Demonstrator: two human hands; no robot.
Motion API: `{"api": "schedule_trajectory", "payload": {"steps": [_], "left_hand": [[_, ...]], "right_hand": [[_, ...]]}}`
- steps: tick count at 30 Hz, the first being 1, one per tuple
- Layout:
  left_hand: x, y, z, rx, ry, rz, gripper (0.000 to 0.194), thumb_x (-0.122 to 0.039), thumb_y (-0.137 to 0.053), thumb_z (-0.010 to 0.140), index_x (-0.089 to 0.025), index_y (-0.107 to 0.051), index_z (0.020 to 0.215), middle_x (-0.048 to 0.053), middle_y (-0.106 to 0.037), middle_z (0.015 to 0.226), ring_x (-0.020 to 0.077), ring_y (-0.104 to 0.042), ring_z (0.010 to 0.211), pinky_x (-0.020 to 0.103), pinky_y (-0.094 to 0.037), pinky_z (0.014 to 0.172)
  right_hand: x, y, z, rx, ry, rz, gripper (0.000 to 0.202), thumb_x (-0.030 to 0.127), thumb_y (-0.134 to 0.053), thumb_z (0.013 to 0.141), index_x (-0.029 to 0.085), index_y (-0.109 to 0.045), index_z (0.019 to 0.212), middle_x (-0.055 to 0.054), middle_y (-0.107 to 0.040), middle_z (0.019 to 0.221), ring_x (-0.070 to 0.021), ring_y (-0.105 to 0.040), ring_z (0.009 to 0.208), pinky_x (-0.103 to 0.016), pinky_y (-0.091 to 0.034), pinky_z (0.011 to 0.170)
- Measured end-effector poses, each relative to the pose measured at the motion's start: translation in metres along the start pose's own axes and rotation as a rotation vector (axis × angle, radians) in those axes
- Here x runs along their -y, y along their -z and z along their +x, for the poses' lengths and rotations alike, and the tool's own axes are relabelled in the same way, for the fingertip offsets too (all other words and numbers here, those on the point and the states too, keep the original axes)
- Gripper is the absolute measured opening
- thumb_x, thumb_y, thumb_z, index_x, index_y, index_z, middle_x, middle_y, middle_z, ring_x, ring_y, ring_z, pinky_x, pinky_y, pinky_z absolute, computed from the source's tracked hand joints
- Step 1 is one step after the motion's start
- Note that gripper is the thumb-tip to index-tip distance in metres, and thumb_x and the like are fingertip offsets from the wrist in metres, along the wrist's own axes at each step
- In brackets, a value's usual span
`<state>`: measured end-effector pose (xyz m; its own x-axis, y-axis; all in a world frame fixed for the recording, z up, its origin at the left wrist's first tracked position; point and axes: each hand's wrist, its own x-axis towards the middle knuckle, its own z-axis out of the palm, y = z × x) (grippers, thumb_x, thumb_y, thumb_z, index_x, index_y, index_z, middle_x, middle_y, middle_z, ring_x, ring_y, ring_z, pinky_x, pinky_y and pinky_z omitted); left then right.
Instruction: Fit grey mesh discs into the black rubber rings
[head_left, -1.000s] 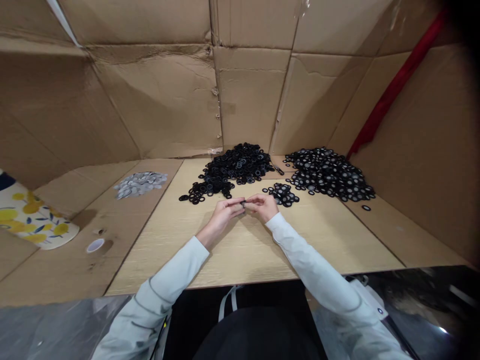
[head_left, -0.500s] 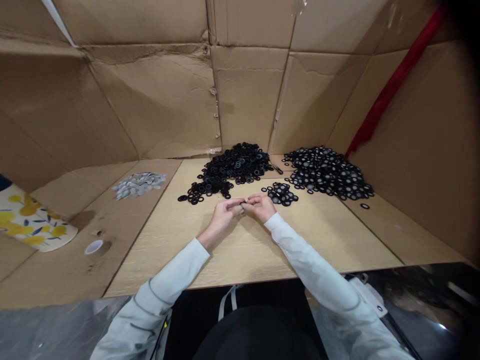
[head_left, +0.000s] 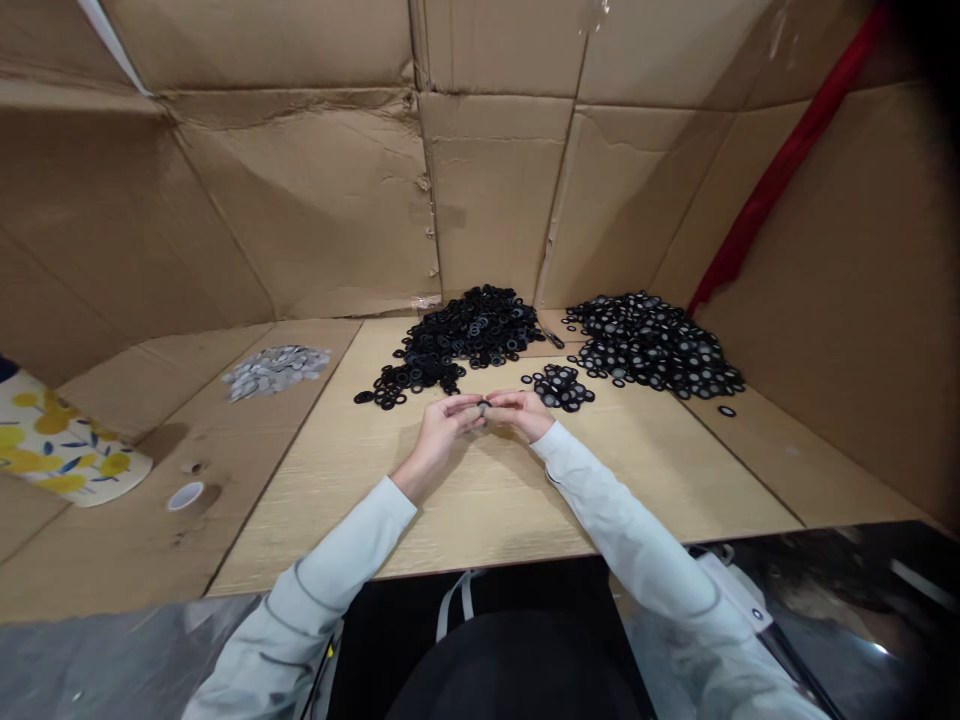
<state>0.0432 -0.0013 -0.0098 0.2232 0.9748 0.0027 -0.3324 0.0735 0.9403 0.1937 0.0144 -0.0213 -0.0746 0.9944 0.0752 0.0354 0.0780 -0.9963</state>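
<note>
Between the fingertips of both hands is a small black ring with a grey disc at its centre. My left hand pinches it from the left, and my right hand grips it from the right. Just beyond my hands lies a heap of black rings. Close to my right hand sits a small cluster of black rings with grey centres. A much larger pile of the same filled rings spreads at the back right. Loose grey discs form a flat pile on the left.
Cardboard walls enclose the table at the back and sides. On the left are a patterned cylinder and a white tape roll. A small metal tool lies between the back piles. A red strip hangs at right.
The fingers have shifted slightly around the ring, and more of its grey centre shows now. Both hands stay in nearly the same place; the piles look unchanged.
</note>
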Motion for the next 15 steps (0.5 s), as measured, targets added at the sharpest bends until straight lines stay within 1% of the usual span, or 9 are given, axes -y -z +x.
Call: {"api": "schedule_trajectory", "payload": {"steps": [4, 7, 12, 15], "left_hand": [[0.0002, -0.0012, -0.0008, -0.015, -0.027, 0.063, 0.029, -0.018, -0.072, 0.058, -0.009, -0.065, 0.085, 0.010, -0.068, 0.084, 0.0145, -0.062, 0.068, 0.031, -0.046, 0.073], [0.0022, -0.0006, -0.0002, -0.019, -0.052, 0.115, 0.027, -0.018, -0.071, 0.059, -0.010, -0.066, 0.084, 0.011, -0.068, 0.086, 0.0154, -0.062, 0.070, 0.031, -0.046, 0.071], [0.0037, 0.0008, 0.0005, -0.012, -0.037, 0.145, 0.025, -0.020, -0.071, 0.059, -0.011, -0.067, 0.082, 0.010, -0.068, 0.085, 0.0154, -0.061, 0.068, 0.030, -0.047, 0.070], [0.0022, -0.0007, -0.0006, 0.012, -0.006, 0.128, 0.027, -0.021, -0.072, 0.059, -0.011, -0.068, 0.084, 0.011, -0.068, 0.090, 0.0155, -0.062, 0.071, 0.030, -0.047, 0.071]], "right_hand": [[-0.0025, -0.0007, 0.0013, -0.015, 0.029, -0.013, 0.031, 0.037, -0.077, 0.040, 0.015, -0.065, 0.057, -0.006, -0.064, 0.085, -0.0202, -0.058, 0.083, -0.035, -0.044, 0.080], [-0.0039, -0.0007, 0.0021, -0.002, 0.042, -0.045, 0.033, 0.041, -0.077, 0.041, 0.014, -0.064, 0.055, -0.007, -0.063, 0.085, -0.0214, -0.057, 0.087, -0.037, -0.042, 0.085], [-0.0043, 0.0020, 0.0022, 0.011, 0.057, -0.116, 0.034, 0.044, -0.077, 0.042, 0.014, -0.065, 0.053, -0.010, -0.062, 0.091, -0.0227, -0.056, 0.093, -0.037, -0.040, 0.087], [-0.0052, 0.0025, 0.0022, 0.013, 0.081, -0.122, 0.034, 0.045, -0.076, 0.045, 0.014, -0.066, 0.055, -0.009, -0.063, 0.090, -0.0215, -0.056, 0.092, -0.036, -0.041, 0.087]]}}
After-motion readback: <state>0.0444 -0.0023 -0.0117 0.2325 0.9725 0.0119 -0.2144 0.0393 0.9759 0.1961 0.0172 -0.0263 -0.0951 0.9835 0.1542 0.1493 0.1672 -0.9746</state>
